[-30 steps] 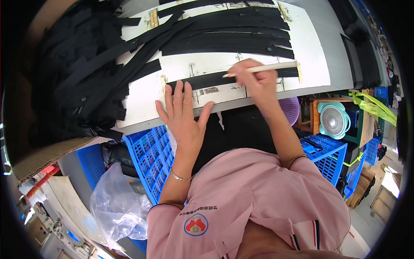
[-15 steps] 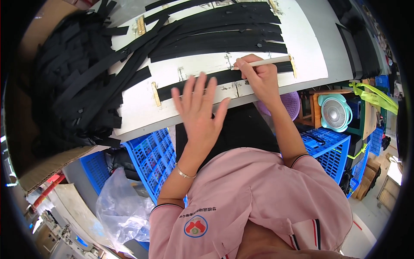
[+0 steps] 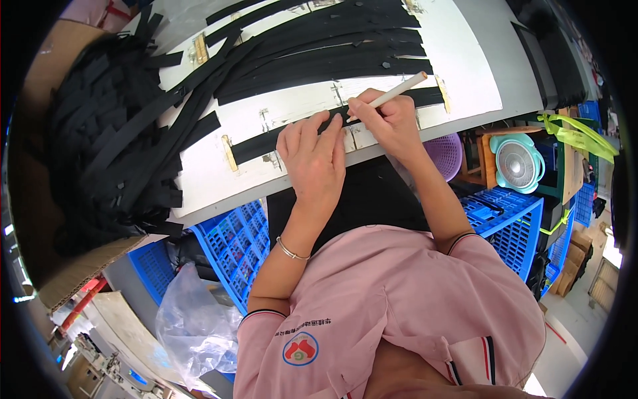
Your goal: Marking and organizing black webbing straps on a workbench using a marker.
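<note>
A black fabric strip (image 3: 256, 147) lies along the near part of a marked white board (image 3: 468, 73), between two yellowish end pieces (image 3: 229, 152). My left hand (image 3: 315, 159) rests on this strip with its fingers stretched out, holding nothing. Just to its right, my right hand (image 3: 392, 126) is closed round a slim white pencil (image 3: 404, 88). The pencil leans up to the right, its lower end down at the strip's near edge close to my left fingertips. Farther back, several more black strips (image 3: 319, 53) are laid side by side.
A large heap of black strips (image 3: 86, 146) fills a cardboard box (image 3: 80, 276) at the left. Blue plastic crates (image 3: 229, 246) stand below the table edge. To the right are a purple basket (image 3: 444, 156), a turquoise fan (image 3: 518, 163) and another blue crate (image 3: 505, 219).
My left hand has come down to the right onto the strip, close to my right hand. The pencil now tilts more steeply, and my right hand has shifted slightly left.
</note>
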{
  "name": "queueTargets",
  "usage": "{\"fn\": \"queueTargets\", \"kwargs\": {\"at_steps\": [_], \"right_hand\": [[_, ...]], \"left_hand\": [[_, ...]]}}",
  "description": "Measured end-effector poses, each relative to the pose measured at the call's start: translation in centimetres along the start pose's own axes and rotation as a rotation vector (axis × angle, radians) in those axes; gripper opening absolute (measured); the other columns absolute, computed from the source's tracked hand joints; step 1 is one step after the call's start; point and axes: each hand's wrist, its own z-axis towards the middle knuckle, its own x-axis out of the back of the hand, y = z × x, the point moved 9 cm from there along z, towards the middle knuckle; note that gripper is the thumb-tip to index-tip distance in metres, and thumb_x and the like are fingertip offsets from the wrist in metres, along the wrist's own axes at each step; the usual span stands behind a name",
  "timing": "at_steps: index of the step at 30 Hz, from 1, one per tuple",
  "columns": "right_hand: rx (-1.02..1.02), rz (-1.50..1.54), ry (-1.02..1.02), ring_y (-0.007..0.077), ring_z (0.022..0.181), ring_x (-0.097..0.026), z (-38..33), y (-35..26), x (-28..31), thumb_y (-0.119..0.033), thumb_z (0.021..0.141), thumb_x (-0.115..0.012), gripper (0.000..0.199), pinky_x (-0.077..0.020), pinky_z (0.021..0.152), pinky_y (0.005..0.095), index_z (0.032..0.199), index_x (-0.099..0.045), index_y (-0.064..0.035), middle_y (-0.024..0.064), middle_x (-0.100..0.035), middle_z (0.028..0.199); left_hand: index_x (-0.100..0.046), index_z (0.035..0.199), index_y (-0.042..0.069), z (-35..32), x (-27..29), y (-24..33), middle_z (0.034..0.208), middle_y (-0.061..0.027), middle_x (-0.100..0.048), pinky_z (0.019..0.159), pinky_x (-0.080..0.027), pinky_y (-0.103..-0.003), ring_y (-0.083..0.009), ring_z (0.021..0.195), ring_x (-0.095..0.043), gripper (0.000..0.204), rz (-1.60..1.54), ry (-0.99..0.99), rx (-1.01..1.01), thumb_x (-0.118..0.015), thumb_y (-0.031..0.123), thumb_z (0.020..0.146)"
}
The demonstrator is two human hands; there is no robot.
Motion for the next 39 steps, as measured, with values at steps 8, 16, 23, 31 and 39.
{"fn": "queueTargets", "kwargs": {"at_steps": [8, 16, 23, 31, 39], "right_hand": [[0.082, -0.063, -0.037, 0.0092, 0.066, -0.063, 0.1, -0.5, -0.4, -0.008, 0.093, -0.07, 0.016, -0.0482, 0.06, 0.0253, 0.083, -0.074, 0.0039, 0.0066, -0.071, 0.073], [0.023, 0.149, 0.17, 0.0062, 0.065, -0.055, -0.5, 0.4, 6.4, -0.009, 0.095, -0.065, 0.018, -0.0418, 0.06, 0.023, 0.082, -0.073, 0.0015, 0.0037, -0.069, 0.077], [-0.039, 0.099, 0.254, 0.0035, 0.064, -0.049, 0.3, 3.2, 10.7, -0.015, 0.102, -0.065, 0.022, -0.0383, 0.058, 0.0221, 0.088, -0.074, -0.0003, -0.0018, -0.062, 0.073], [-0.008, 0.128, 0.251, 0.0041, 0.062, -0.051, 0.4, 4.2, 10.4, -0.015, 0.101, -0.069, 0.019, -0.0395, 0.055, 0.0234, 0.091, -0.074, 0.0004, -0.0027, -0.06, 0.068], [0.086, -0.046, 0.261, 0.0085, 0.056, -0.052, 0.4, 3.6, 10.2, -0.021, 0.1, -0.068, 0.023, -0.0409, 0.053, 0.0285, 0.088, -0.072, -0.0016, 0.0036, -0.061, 0.064]], "left_hand": [[-0.077, 0.11, 0.005, -0.1, -0.2, 0.0, 0.116, -0.0072, -0.068, 0.103, -0.04, -0.045, -0.0277, 0.11, -0.059, 0.023, -0.014, -0.009, -0.015, -0.075, 0.009, 0.088], [-0.078, 0.109, 0.006, -0.1, -0.3, 0.1, 0.116, -0.0067, -0.069, 0.101, -0.04, -0.044, -0.0271, 0.108, -0.06, 0.022, 0.034, -0.022, -0.028, -0.076, 0.008, 0.087], [-0.077, 0.108, 0.006, 0.5, -0.3, 0.5, 0.115, -0.0064, -0.069, 0.104, -0.039, -0.045, -0.0273, 0.108, -0.059, 0.02, 0.043, -0.013, 0.009, -0.076, 0.011, 0.088], [-0.077, 0.1, 0.007, 4.1, -6.7, 5.5, 0.108, -0.0037, -0.071, 0.102, -0.039, -0.041, -0.0255, 0.102, -0.061, 0.015, -0.17, -0.058, -0.07, -0.078, 0.014, 0.087], [-0.077, 0.094, 0.007, 4.5, -8.3, 5.9, 0.105, -0.0028, -0.072, 0.099, -0.039, -0.039, -0.0241, 0.104, -0.062, 0.011, -0.12, -0.075, -0.061, -0.079, 0.014, 0.085]]}}
